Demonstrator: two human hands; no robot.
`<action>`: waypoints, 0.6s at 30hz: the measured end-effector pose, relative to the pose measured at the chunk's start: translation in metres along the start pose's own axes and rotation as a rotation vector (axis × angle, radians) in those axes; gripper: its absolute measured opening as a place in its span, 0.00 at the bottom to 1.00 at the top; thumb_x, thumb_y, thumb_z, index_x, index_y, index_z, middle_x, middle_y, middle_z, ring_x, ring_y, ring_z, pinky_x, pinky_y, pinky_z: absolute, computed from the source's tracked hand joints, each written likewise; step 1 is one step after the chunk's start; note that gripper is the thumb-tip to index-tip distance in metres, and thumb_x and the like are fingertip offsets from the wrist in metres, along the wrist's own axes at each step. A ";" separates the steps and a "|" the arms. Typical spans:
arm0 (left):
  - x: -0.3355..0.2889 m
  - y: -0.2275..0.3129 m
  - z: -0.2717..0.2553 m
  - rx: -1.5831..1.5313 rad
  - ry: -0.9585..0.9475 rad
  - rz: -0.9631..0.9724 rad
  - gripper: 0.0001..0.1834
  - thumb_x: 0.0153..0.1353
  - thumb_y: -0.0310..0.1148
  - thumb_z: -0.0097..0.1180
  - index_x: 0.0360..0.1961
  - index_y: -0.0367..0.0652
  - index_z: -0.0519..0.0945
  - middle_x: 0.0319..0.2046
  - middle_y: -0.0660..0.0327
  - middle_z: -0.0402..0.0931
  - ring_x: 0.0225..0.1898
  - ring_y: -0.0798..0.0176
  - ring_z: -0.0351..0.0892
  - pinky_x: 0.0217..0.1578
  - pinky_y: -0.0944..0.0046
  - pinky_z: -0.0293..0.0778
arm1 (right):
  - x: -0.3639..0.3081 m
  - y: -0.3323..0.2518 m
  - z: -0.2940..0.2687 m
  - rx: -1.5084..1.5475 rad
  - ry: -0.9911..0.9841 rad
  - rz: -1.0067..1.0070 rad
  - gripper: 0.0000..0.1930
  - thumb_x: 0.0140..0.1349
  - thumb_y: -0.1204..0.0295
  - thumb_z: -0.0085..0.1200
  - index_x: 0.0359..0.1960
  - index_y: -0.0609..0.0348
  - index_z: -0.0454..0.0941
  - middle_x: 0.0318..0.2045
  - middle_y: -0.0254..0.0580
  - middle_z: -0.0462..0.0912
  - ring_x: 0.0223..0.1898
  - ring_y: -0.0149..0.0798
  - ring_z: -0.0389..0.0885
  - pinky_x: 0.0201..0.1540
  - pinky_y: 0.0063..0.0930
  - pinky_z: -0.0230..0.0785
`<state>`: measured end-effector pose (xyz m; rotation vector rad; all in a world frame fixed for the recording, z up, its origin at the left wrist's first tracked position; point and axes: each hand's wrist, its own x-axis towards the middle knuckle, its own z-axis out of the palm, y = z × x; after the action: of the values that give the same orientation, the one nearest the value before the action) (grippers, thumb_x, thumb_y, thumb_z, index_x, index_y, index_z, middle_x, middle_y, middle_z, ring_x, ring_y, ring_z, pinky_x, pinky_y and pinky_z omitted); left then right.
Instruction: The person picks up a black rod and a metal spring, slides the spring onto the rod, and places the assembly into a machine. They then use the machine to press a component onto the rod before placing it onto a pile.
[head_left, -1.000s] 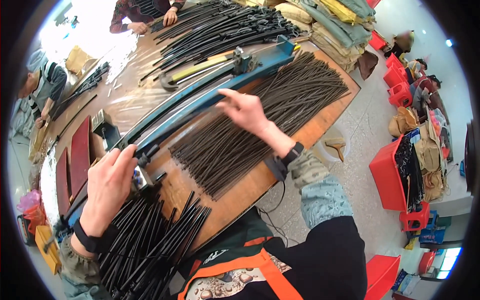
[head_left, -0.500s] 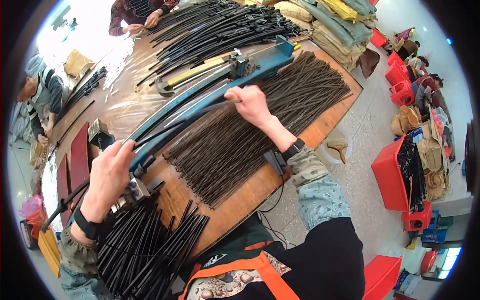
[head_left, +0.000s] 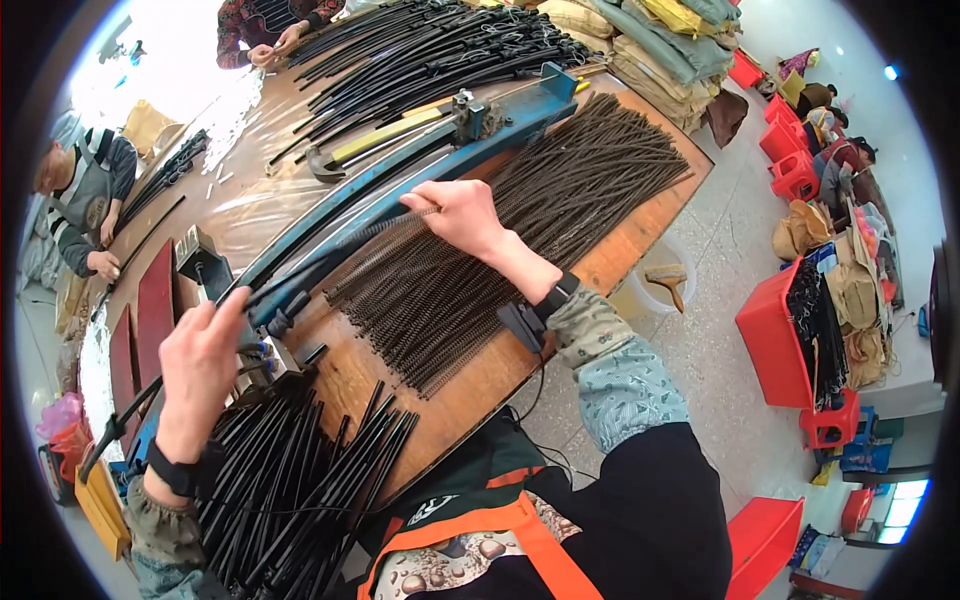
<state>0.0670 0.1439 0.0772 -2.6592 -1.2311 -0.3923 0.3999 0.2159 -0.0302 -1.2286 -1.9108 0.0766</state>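
Note:
My left hand (head_left: 205, 358) is closed around a long black tube (head_left: 142, 402), whose lower end runs down to the left past a dark collar. A long thin coil spring (head_left: 378, 230) is pinched in my right hand (head_left: 458, 217). It slopes down to the left toward the tube by my left fingers; whether it sits inside the tube is blurred. Below my right hand lies a wide pile of dark coil springs (head_left: 430, 315) on the wooden table. Near my left wrist is a heap of black tubes (head_left: 300, 485).
A blue metal rail (head_left: 395, 205) with a clamp crosses the table behind my hands. Beyond it lie a yellow-handled hammer (head_left: 385, 138) and bundled black rods (head_left: 420, 60). Two people work at the far and left sides. Red crates (head_left: 775, 325) stand on the floor at right.
My right hand has moved left and slightly down along the rail, nearer my left hand, still gripping the spring. The left hand has shifted slightly left and down with the tube.

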 end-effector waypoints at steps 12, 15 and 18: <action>-0.026 -0.013 -0.013 0.033 0.038 0.002 0.20 0.58 0.25 0.60 0.53 0.47 0.80 0.25 0.57 0.68 0.30 0.54 0.72 0.31 0.55 0.70 | -0.010 -0.059 0.037 0.491 0.164 -0.193 0.11 0.61 0.64 0.65 0.39 0.58 0.85 0.24 0.39 0.82 0.25 0.37 0.81 0.30 0.28 0.73; -0.037 -0.019 -0.022 0.006 0.037 -0.100 0.21 0.59 0.25 0.59 0.55 0.46 0.80 0.25 0.56 0.69 0.31 0.52 0.72 0.31 0.54 0.70 | -0.010 -0.054 0.013 0.683 -0.081 0.040 0.10 0.62 0.64 0.65 0.39 0.58 0.85 0.23 0.37 0.81 0.24 0.35 0.78 0.30 0.26 0.71; -0.047 -0.024 -0.024 0.043 -0.005 -0.077 0.20 0.60 0.25 0.58 0.55 0.46 0.79 0.26 0.55 0.69 0.31 0.51 0.73 0.32 0.54 0.71 | -0.009 -0.056 0.016 0.648 -0.107 0.006 0.10 0.62 0.65 0.65 0.39 0.57 0.85 0.22 0.35 0.80 0.24 0.34 0.76 0.31 0.25 0.70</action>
<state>0.0157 0.1192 0.0864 -2.5841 -1.3317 -0.3670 0.3503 0.1861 -0.0201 -0.7957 -1.7613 0.7177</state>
